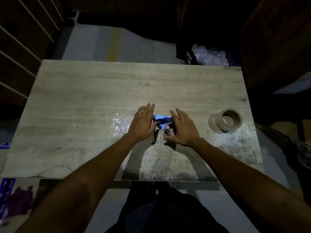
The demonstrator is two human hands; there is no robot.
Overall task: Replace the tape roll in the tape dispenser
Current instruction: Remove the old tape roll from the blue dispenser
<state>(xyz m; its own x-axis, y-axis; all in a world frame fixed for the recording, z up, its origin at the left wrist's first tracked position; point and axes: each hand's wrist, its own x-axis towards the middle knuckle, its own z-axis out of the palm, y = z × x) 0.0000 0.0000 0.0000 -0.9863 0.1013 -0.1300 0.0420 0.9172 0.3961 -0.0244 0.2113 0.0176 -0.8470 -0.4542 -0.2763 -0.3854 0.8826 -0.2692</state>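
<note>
- The left hand (pixel 142 124) lies at the centre of the frame, fingers stretched forward and close together, its thumb side against the tape dispenser (pixel 162 121).
- The right hand (pixel 182 127) sits just right of it, fingers spread and curved around the dispenser's round part; whether it truly grips cannot be told.
- The blue dispenser lies between both hands on the wooden table (pixel 84 98).
- Crumpled clear tape (pixel 119 124) lies just left of the left hand.
- A brown cardboard tape core (pixel 226 121) rests well apart, at right of the frame.
</note>
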